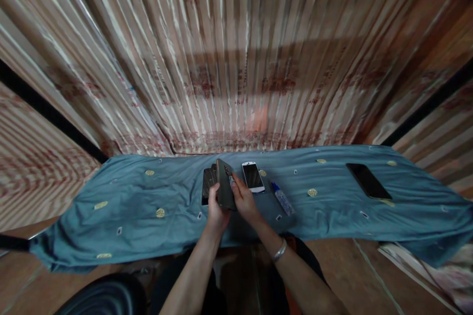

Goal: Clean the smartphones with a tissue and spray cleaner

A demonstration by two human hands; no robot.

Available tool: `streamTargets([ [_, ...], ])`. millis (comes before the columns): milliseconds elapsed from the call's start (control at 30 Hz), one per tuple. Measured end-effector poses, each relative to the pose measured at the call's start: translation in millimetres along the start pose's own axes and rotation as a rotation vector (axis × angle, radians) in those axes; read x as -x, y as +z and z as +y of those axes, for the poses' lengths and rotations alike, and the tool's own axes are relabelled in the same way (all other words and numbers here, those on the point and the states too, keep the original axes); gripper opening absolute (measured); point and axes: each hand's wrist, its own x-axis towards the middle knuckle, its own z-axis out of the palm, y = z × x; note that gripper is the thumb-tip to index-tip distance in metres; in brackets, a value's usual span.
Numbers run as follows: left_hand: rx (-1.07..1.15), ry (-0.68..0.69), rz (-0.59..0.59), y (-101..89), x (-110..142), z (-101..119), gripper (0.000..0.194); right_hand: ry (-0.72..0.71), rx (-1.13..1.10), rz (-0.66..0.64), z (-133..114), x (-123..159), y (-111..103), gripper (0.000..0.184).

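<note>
My left hand [217, 210] is closed around the lower left edge of a dark smartphone [224, 192], its back with the camera lenses turned up and tilted. My right hand [244, 202] is closed at the phone's right side, fingers against its back. Something small and pale shows at those fingertips; I cannot make out what it is. Just left of the held phone, dark phones [207, 187] lie on the cloth, partly hidden. A white smartphone [253, 177] with a dark screen rests right of my hands. Beside it lies a clear bottle with a blue cap [283, 199].
A blue-green patterned cloth [129, 197] covers the long, narrow table. Farther right lies another black smartphone [368, 180]. Striped printed sheeting [236, 83] hangs behind the table. Dark poles [48, 108] slant at both sides, and a round black seat [103, 295] stands at lower left.
</note>
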Motion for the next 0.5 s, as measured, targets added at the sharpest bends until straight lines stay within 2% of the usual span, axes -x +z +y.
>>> streamTargets([
  [167, -0.065, 0.007, 0.014, -16.7, -8, -4, 0.018, 0.039, -0.050, 0.010, 11, 22, 4, 0.046],
  [367, -0.184, -0.059, 0.007, -26.2, 1, -13, 0.019, 0.192, -0.120, 0.032, 23, 3, -13, 0.051],
  [500, -0.221, -0.083, -0.001, -29.0, 10, -18, 0.024, 0.225, -0.141, 0.103, 26, -10, -24, 0.052],
])
